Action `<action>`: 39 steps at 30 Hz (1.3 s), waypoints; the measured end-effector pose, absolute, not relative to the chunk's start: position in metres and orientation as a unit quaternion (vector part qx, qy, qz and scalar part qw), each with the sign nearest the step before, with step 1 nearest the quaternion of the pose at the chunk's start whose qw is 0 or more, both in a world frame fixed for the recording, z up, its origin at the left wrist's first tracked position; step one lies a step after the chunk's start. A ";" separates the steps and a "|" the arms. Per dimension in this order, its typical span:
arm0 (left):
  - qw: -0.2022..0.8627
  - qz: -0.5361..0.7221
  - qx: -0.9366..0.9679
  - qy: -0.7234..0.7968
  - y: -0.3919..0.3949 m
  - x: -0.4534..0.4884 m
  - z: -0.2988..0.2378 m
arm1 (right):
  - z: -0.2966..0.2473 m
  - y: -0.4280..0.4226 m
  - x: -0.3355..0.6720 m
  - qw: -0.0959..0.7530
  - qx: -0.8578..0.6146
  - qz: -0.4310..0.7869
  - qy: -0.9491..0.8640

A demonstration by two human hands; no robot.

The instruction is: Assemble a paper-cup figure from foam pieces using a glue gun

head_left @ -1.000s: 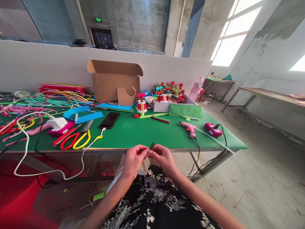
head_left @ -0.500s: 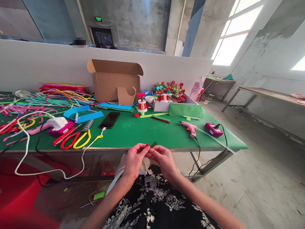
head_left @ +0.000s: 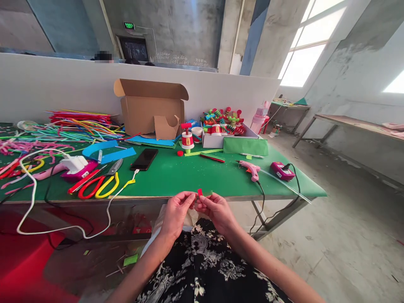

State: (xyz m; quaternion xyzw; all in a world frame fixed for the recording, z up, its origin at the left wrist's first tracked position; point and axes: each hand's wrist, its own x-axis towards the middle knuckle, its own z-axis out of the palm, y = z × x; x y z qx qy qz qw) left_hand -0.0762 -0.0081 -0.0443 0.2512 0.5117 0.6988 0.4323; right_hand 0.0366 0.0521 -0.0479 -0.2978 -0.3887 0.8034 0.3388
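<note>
Just beyond the front edge of the table, close to my body, both hands meet at the fingertips around small paper strips. A red paper strip (head_left: 200,192) stands up between the thumb and fingers of my right hand (head_left: 217,209). Part of a dark green paper strip (head_left: 208,193) shows behind that hand's fingers. My left hand (head_left: 177,210) is closed in a pinch against the left side of the strips, its fingertips partly hiding them. How the strips are joined or folded is hidden by the fingers.
On the green table (head_left: 176,179) lie scissors (head_left: 107,183), a phone (head_left: 144,159), a pink glue gun (head_left: 250,168) and a power adapter (head_left: 282,171). Behind stand a cup figure (head_left: 187,139), a box of finished figures (head_left: 205,141), a cardboard box (head_left: 139,111) and pipe cleaners (head_left: 82,126).
The red strip now sticks up above my right thumb, where before it was mostly covered. The left fingertips have drawn slightly apart from the right thumb, and less of the green strip shows.
</note>
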 end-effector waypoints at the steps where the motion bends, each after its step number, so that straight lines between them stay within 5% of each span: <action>1: 0.433 0.692 0.259 0.517 -0.008 -0.076 -0.043 | -0.048 0.051 0.036 0.338 -0.297 0.807 -0.383; 19: 0.444 0.706 0.238 0.498 -0.008 -0.076 -0.049 | -0.043 0.047 0.035 0.385 -0.317 0.729 -0.469; 39: 0.450 0.710 0.214 0.497 -0.007 -0.076 -0.043 | -0.046 0.050 0.035 0.348 -0.258 0.796 -0.423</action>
